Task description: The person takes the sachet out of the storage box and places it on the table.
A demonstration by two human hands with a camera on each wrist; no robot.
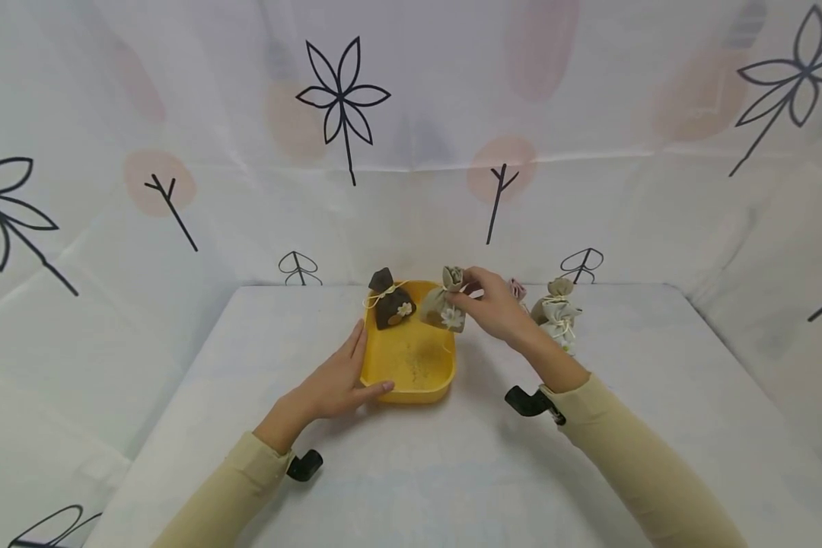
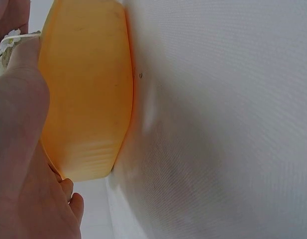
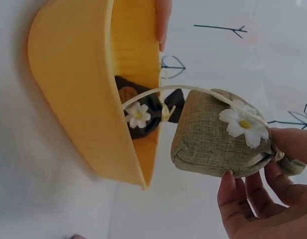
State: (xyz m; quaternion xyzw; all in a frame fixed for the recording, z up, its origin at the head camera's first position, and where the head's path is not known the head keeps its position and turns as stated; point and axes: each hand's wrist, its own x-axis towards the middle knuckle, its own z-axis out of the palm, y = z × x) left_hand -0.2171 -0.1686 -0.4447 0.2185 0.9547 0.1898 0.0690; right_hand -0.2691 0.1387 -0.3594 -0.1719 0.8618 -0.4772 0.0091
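Observation:
My right hand pinches a greenish-beige drawstring pouch by its gathered neck. This pouch has a white flower on its front and hangs above the right side of a yellow plastic tub. Inside the tub, toward its far left corner, a dark brown pouch with a small flower and a pale cord leans on the wall. My left hand rests against the tub's near left corner, its fingers straight along the left side and its thumb over the near rim.
Right of the tub, partly behind my right arm, stand a brown pouch, a pale pouch and a pink pouch. Everything is on a white-covered table, backed by a patterned cloth.

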